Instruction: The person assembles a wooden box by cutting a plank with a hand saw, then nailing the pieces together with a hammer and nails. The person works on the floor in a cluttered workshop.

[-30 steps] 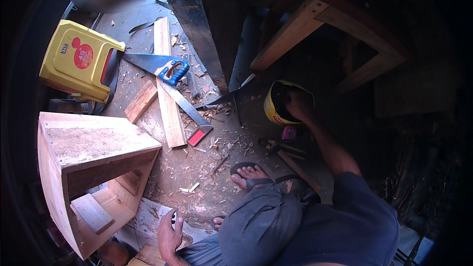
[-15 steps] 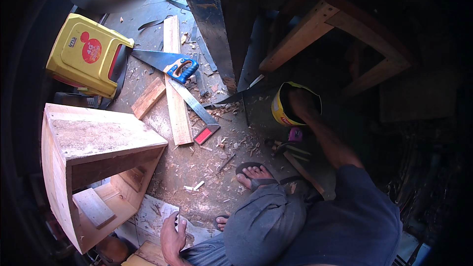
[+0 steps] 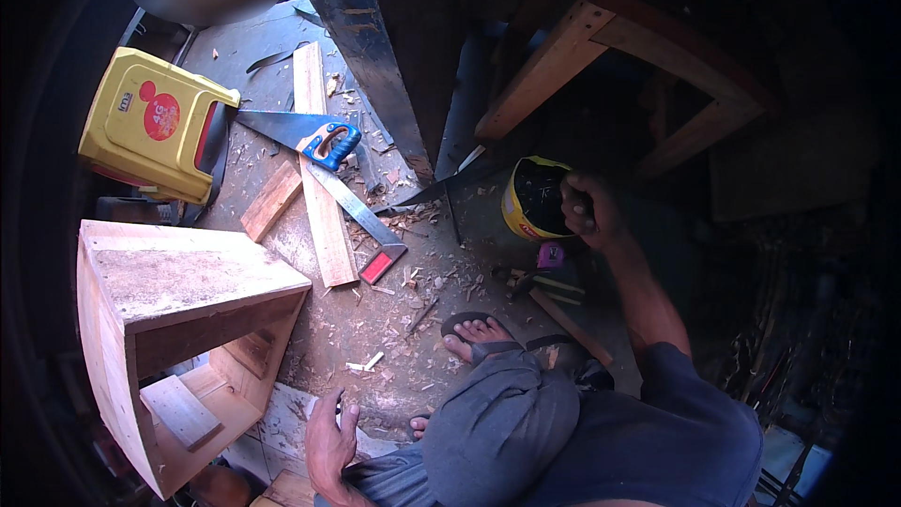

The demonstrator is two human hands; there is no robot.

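Observation:
My right hand [image 3: 588, 210] is at the right rim of a small yellow bucket [image 3: 519, 210]. Its fingers are curled closed; whatever they hold is hidden. Small dark pieces, too dim to name, lie inside the bucket. Low in the view, my left hand [image 3: 329, 446] rests by my leg, thumb and fingers bent toward each other. A tiny dark thing shows at its fingertips, too small to name. Left of that hand stands an open wooden box [image 3: 202, 272], with a short loose board [image 3: 181, 410] inside it.
A handsaw [image 3: 291, 133] and a try square [image 3: 361, 216] lie across a long plank [image 3: 328, 239], beside a short wood block [image 3: 272, 200]. A yellow plastic stool [image 3: 155, 122] is at left. A purple tape measure [image 3: 550, 255] sits below the bucket. Wood shavings litter the floor; a wooden frame [image 3: 549, 66] stands behind.
My right hand has come up out of the bucket to its rim, now closed. My left hand stays nearly in place. The whole view has shifted slightly.

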